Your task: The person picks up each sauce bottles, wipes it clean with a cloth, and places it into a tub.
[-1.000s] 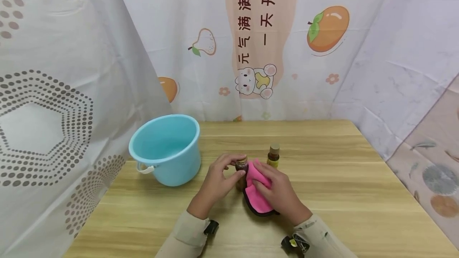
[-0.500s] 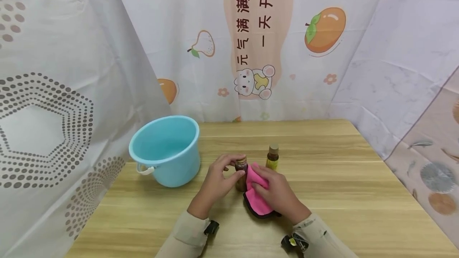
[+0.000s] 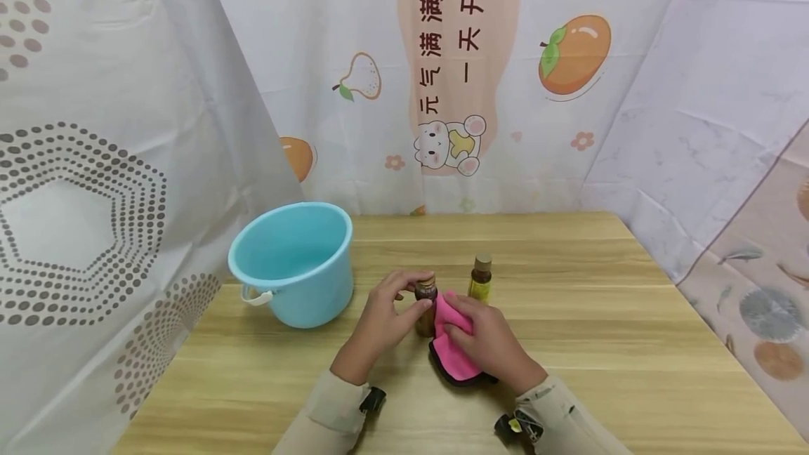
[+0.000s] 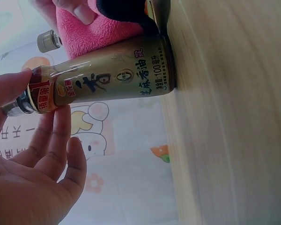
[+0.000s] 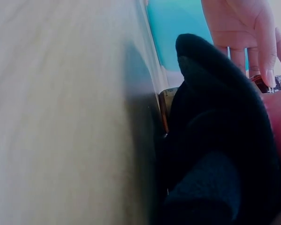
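A small sesame oil bottle (image 3: 425,323) stands upright on the table, its gold label (image 4: 113,77) facing the left wrist camera. My left hand (image 3: 383,316) pinches it at the neck between thumb and fingers. On its right side, a pink cloth with black edging (image 3: 456,358) lies against the glass, gripped by my right hand (image 3: 494,340). Dark edging (image 5: 215,122) fills much of the right wrist view and hides most of the bottle there. Just behind the right hand stands a second bottle with a yellow label (image 3: 480,289), its lower part covered by that hand.
A light blue bucket (image 3: 319,293) with a white handle stands at the back left of the wooden table (image 3: 600,314). Printed curtains (image 3: 366,132) hang behind the table and along both sides.
The right hand and pink cloth have slid slightly down along the bottle, so the cloth's top edge sits lower. The left hand keeps its hold on the neck.
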Demonstrator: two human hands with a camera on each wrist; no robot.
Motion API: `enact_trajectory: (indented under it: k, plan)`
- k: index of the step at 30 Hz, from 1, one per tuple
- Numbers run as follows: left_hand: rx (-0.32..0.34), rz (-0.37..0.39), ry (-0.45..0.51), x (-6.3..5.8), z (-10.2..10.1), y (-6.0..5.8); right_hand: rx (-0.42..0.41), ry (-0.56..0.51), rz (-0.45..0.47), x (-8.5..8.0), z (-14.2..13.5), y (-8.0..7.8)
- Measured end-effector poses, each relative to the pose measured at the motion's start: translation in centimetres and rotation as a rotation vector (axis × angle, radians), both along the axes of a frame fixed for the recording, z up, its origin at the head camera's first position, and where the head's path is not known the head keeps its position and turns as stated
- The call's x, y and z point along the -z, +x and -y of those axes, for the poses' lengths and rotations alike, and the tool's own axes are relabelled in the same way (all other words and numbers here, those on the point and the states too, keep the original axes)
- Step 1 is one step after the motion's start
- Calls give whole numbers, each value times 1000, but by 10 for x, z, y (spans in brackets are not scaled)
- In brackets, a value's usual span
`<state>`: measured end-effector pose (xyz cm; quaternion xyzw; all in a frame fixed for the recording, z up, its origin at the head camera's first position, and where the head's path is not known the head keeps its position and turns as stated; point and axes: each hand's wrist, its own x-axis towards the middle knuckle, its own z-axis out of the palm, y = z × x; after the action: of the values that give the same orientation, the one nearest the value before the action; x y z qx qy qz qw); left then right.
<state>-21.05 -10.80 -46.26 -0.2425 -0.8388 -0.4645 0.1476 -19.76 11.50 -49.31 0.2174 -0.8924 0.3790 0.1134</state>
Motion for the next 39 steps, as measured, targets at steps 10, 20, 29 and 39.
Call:
enact_trajectory:
  k: [10, 20, 29, 39]
  plan:
    - [2, 12, 0, 7, -1, 2, -17, -74, -128, 4, -2, 2]
    - [7, -9, -16, 3, -2, 1, -28, -182, -248, -4, -2, 3]
    - [1, -10, -6, 0, -1, -1, -49, -195, -274, -10, -2, 1]
    - [13, -1, -2, 1, 0, -2, -40, -122, -176, -6, -2, -2]
